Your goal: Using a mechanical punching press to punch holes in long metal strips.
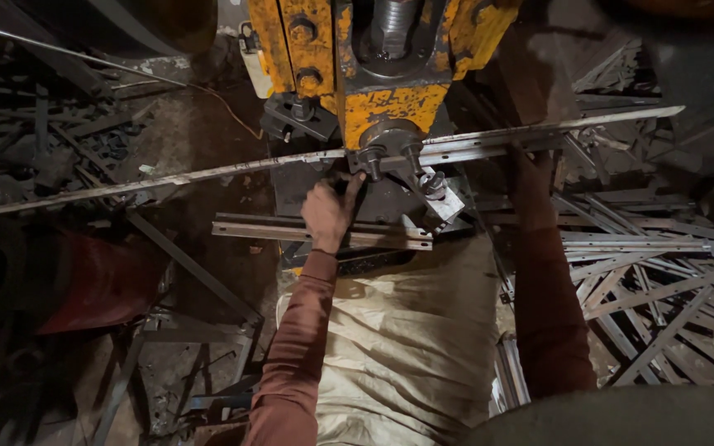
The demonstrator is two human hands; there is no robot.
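A long slotted metal strip (167, 179) runs across the view, from far left to upper right, passing under the head of a yellow press machine (382, 91). My left hand (328, 211) is closed on the strip just left of the press's round punch (386, 140). On the other side of the punch, my right hand (530, 177) grips the same strip in dim light; its fingers are hard to make out. A shorter metal rail (291, 231) lies flat below the strip, in front of the machine base.
A pile of cut metal strips (654, 272) lies at the right. More dark scrap bars (43, 140) are heaped at the upper left. A pale sack cloth (406, 347) covers my lap. A red object (92, 281) sits at the left.
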